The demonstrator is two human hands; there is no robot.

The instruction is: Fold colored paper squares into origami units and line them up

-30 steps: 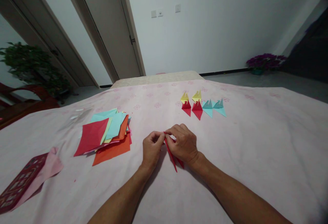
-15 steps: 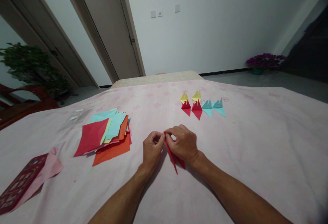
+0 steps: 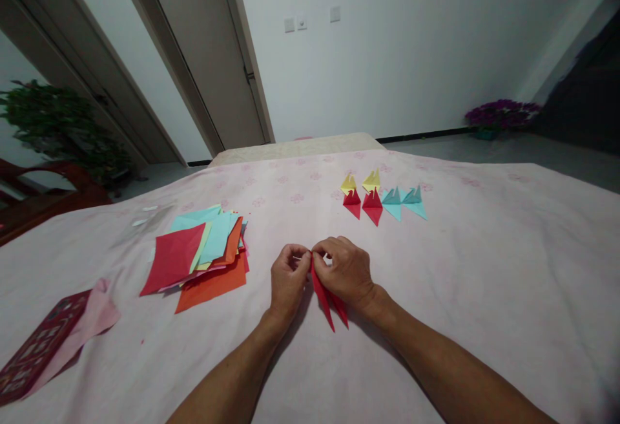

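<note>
Between my hands is a folded piece of red origami paper (image 3: 321, 296), its two long points slanting down toward me. My left hand (image 3: 289, 280) pinches its top end between thumb and forefinger. Right beside it, my right hand (image 3: 345, 270) is closed on the same end, thumb and forefinger pressed together and nearly touching the left fingertips. The fingers hide the pinched tip. Farther back on the right stand small folded paper cranes: two yellow ones (image 3: 372, 181), two red ones (image 3: 372, 202) and two light blue ones (image 3: 413, 198).
A loose stack of coloured paper squares (image 3: 180, 256) lies to the left. Nearer on that side are a dark red patterned case (image 3: 41, 346) and a pink sheet (image 3: 92, 320). A pink flowered cloth (image 3: 465, 320) covers the table. A clear plastic bag (image 3: 145, 223) lies behind the stack.
The red paper's two points have turned slightly and show more of their faces. Both hands stay pinched at its top end, with small finger shifts.
</note>
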